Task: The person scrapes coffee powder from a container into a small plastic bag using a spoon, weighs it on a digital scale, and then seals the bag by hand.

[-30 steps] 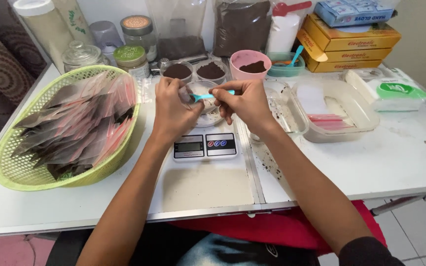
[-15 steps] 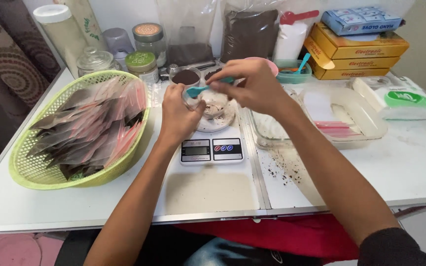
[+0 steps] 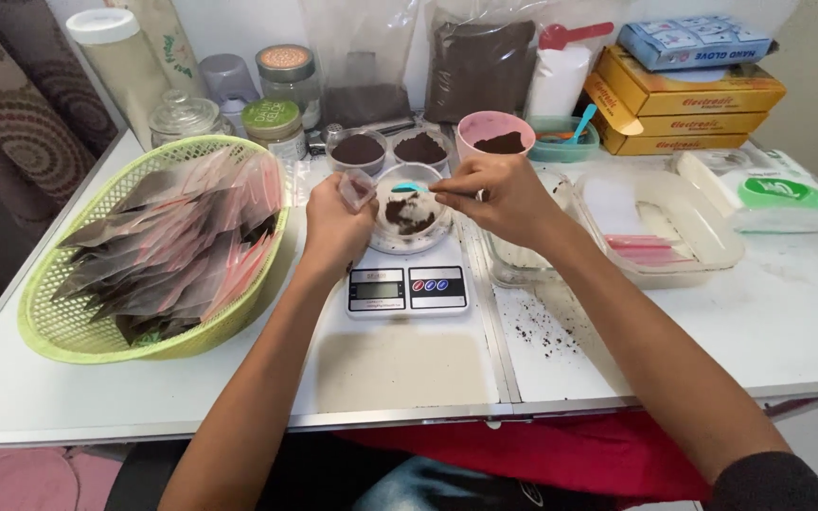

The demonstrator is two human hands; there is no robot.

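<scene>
i see my left hand (image 3: 331,222) pinching a small clear plastic pouch (image 3: 356,188) just beside the round clear bowl of dark brown powder (image 3: 410,214). the bowl stands on the white digital kitchen scale (image 3: 408,288) on the white desk (image 3: 788,322). my right hand (image 3: 494,194) grips a small turquoise plastic spoon (image 3: 409,187) over the bowl. a green woven basket of filled pouches (image 3: 59,331) sits at the left.
</scene>
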